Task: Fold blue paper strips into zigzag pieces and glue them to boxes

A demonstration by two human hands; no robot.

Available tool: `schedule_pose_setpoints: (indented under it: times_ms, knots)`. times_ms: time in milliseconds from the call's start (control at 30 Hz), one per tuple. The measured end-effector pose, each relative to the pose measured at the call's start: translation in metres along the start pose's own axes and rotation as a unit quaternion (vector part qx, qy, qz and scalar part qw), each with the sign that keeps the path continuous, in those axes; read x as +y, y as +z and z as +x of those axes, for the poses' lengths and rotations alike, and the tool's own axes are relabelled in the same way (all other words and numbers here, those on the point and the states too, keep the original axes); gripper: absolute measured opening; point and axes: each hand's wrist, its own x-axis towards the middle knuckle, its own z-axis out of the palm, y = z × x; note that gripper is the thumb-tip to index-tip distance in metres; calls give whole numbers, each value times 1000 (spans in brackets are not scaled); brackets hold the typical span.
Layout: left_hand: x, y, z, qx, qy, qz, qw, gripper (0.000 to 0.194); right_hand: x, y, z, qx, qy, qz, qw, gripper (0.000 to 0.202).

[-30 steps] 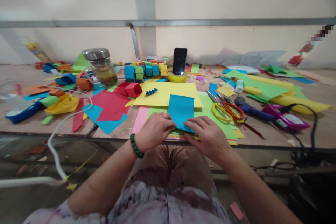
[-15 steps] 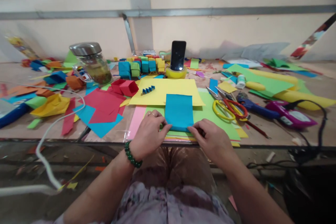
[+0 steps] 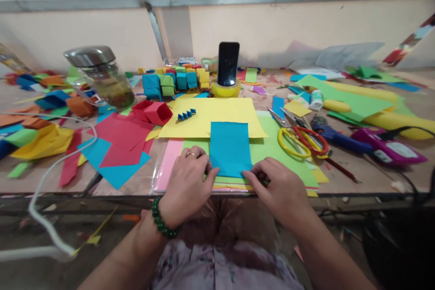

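A blue paper rectangle (image 3: 230, 147) lies in front of me over a yellow sheet (image 3: 220, 111) and a light green sheet (image 3: 272, 163). My left hand (image 3: 190, 179) pinches its lower left corner between thumb and fingers. At the lower right corner, my right hand (image 3: 278, 186) pinches it the same way. The bottom edge of the blue paper runs between my two thumbs. A small zigzag-folded blue strip (image 3: 186, 114) rests on the yellow sheet, beside a red folded paper box (image 3: 158, 113).
Scissors with yellow handles (image 3: 294, 144) and red handles (image 3: 316, 142) lie right, near a blue tool (image 3: 340, 138) and a purple device (image 3: 387, 147). Behind stand a phone (image 3: 228, 63), small paper backpacks (image 3: 152, 86) and a glass jar (image 3: 112, 84). A white cable (image 3: 44, 176) hangs left.
The fold along the blue paper's lower edge now looks flatter, with both hands still at its corners. The view has shifted slightly, and the table's things appear larger and closer.
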Motion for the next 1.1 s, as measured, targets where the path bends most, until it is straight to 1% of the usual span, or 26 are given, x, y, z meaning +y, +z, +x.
schedule_pose_setpoints:
  times_ms: [167, 267, 333, 367, 433, 500, 567, 633, 700, 767, 833, 900, 967, 1100]
  knots:
    - [1, -1, 1, -11, -13, -3, 1000, 21, 0, 0, -1, 1, -12, -3, 1000, 27]
    - [0, -1, 1, -12, -15, -17, 1000, 17, 1, -1, -2, 5, 2, 17, 1000, 16]
    - [-1, 1, -1, -4, 5, -29, 1000, 11, 3, -1, -3, 7, 0, 47, 999, 16]
    - [-2, 1, -2, 8, 25, -28, 999, 10, 5, -1, -3, 5, -10, 60, 998, 17]
    - [-4, 3, -5, 37, 87, -6, 996, 16, 8, 1, -4, 5, -44, 74, 996, 18]
    - [-4, 2, -8, 41, 166, 37, 985, 22, 9, 3, -5, 19, -91, 66, 993, 21]
    - [-1, 1, -10, 4, 231, 82, 970, 27, 9, 3, -5, 46, -150, 31, 987, 26]
    - [5, -2, -13, -38, 262, 116, 957, 34, 7, 2, -4, 57, -213, -14, 975, 27]
    - [12, -4, -16, -57, 253, 131, 957, 40, 6, -1, -4, 43, -264, -51, 962, 27]
    - [17, -6, -21, -57, 224, 128, 965, 44, 8, -7, -5, 21, -303, -73, 950, 30]
    - [17, -8, -26, -51, 190, 122, 973, 49, 13, -12, -7, 12, -325, -87, 942, 31]
    - [12, -9, -31, -41, 177, 122, 976, 51, 21, -17, -10, 12, -330, -83, 940, 31]
    - [6, -9, -35, -28, 181, 125, 975, 47, 29, -19, -13, 11, -323, -72, 943, 33]
    - [2, -5, -39, 12, 179, 120, 976, 41, 35, -14, -18, 23, -294, -19, 955, 41]
